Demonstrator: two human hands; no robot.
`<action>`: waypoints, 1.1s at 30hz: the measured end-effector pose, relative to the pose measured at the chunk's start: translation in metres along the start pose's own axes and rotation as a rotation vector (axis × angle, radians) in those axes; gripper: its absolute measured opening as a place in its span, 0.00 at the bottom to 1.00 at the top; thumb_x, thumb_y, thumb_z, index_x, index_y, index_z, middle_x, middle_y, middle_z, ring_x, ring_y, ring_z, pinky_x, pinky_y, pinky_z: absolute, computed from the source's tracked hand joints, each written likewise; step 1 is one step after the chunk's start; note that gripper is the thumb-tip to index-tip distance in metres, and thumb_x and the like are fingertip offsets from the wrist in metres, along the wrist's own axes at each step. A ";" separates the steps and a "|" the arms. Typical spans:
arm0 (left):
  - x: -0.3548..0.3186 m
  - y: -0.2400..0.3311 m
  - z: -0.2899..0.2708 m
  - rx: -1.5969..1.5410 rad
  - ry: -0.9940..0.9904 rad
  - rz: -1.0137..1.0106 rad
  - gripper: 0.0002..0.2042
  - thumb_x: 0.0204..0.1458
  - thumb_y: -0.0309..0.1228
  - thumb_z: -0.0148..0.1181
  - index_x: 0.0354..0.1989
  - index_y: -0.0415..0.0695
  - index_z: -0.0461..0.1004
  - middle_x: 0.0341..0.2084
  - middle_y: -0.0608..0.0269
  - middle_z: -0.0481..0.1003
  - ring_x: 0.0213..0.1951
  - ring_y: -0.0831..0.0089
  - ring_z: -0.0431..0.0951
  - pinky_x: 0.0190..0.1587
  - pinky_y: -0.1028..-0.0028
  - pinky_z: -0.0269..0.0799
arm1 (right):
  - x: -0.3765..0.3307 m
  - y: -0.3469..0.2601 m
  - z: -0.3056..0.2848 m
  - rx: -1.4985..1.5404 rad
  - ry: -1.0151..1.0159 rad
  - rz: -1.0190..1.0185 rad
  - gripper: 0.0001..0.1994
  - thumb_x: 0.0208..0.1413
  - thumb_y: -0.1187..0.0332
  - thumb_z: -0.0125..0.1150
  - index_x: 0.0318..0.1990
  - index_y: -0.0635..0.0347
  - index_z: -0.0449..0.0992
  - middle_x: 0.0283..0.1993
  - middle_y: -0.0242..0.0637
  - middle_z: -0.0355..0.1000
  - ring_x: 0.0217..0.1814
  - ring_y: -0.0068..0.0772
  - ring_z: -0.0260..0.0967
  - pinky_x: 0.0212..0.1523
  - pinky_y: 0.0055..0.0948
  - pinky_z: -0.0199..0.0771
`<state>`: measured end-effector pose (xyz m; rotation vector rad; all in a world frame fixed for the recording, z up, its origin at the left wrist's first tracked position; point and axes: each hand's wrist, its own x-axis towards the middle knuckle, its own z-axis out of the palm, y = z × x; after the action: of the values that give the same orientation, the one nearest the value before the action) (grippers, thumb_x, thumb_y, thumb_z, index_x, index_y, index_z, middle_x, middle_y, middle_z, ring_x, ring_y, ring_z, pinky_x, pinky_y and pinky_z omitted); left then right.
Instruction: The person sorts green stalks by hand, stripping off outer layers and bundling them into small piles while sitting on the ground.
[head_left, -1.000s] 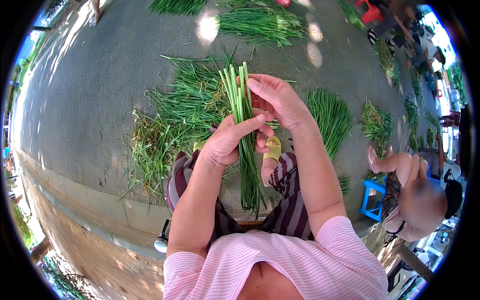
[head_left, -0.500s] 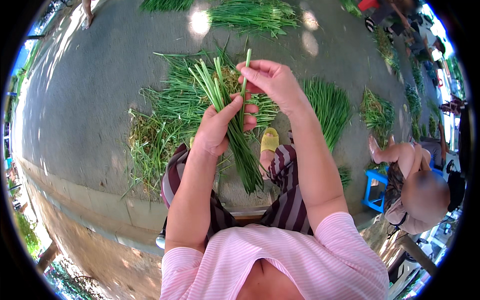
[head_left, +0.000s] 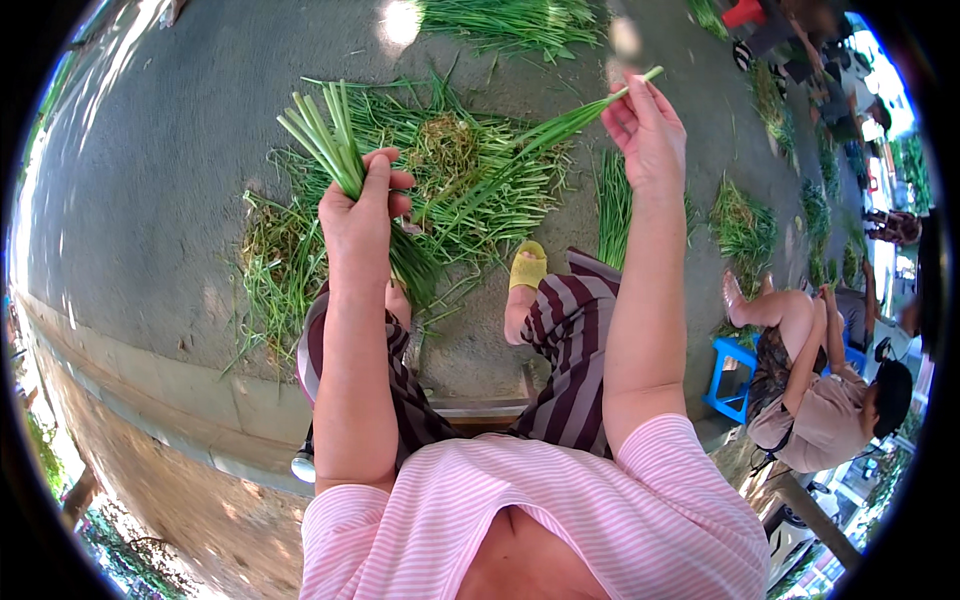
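My left hand [head_left: 360, 195] is closed round a bunch of garlic chives [head_left: 328, 132], pale stalk ends up and dark green leaves hanging down over my leg. Up and to the right, my right hand [head_left: 648, 138] pinches a thin strand of chives [head_left: 560, 125] near its pale end. Its long leaves trail down leftward over a loose pile of chives [head_left: 510, 200] on the ground, apart from the left hand's bunch. Brownish trimmings [head_left: 445, 150] lie on top of that pile, and yellowed leaves [head_left: 285, 260] are mixed in at its left side.
Another bundle of chives [head_left: 612, 205] lies partly behind my right forearm. More chives [head_left: 510, 25] lie farther ahead. My foot in a yellow slipper [head_left: 528, 265] stands just before the pile. At right, a seated person [head_left: 830, 400] is beside a blue stool [head_left: 732, 380].
My hands have moved apart: the left with its bunch toward the left, the right up and rightward. The strand in my right hand has come away from the bunch.
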<state>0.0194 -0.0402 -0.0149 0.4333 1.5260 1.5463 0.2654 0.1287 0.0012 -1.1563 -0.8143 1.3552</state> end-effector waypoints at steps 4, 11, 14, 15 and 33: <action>0.001 0.005 -0.008 0.008 0.026 0.013 0.10 0.60 0.32 0.58 0.44 0.39 0.77 0.22 0.71 0.73 0.21 0.84 0.64 0.26 0.79 0.63 | 0.006 -0.001 -0.009 0.012 0.023 -0.030 0.14 0.58 0.63 0.64 0.49 0.58 0.76 0.39 0.32 0.76 0.37 0.20 0.73 0.40 0.25 0.80; -0.001 0.010 -0.011 0.072 0.063 0.004 0.09 0.59 0.33 0.60 0.42 0.41 0.79 0.22 0.73 0.72 0.18 0.88 0.61 0.23 0.82 0.58 | 0.006 0.000 -0.008 -0.008 0.022 -0.038 0.12 0.59 0.61 0.63 0.47 0.56 0.78 0.39 0.31 0.76 0.38 0.19 0.73 0.39 0.23 0.78; -0.002 0.011 -0.009 0.157 0.081 -0.014 0.09 0.58 0.33 0.61 0.41 0.41 0.80 0.23 0.72 0.73 0.18 0.88 0.61 0.21 0.83 0.56 | 0.006 0.001 -0.007 -0.025 0.006 -0.031 0.12 0.59 0.61 0.63 0.47 0.56 0.78 0.39 0.31 0.76 0.38 0.19 0.73 0.40 0.23 0.78; -0.001 0.009 -0.008 0.161 0.065 0.005 0.09 0.57 0.33 0.62 0.41 0.42 0.80 0.23 0.72 0.74 0.18 0.88 0.62 0.21 0.83 0.56 | 0.006 0.001 -0.005 -0.034 -0.001 -0.024 0.12 0.60 0.62 0.63 0.48 0.56 0.78 0.39 0.31 0.76 0.38 0.19 0.73 0.40 0.22 0.78; -0.004 -0.018 0.011 0.300 -0.141 -0.067 0.08 0.53 0.32 0.66 0.39 0.44 0.81 0.27 0.72 0.79 0.21 0.88 0.66 0.23 0.82 0.60 | -0.010 0.009 0.019 -0.087 -0.185 0.030 0.13 0.62 0.60 0.60 0.49 0.53 0.78 0.38 0.28 0.76 0.39 0.17 0.72 0.38 0.22 0.78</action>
<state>0.0360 -0.0398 -0.0281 0.6410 1.6484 1.2120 0.2435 0.1206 -0.0006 -1.1255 -1.0006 1.4801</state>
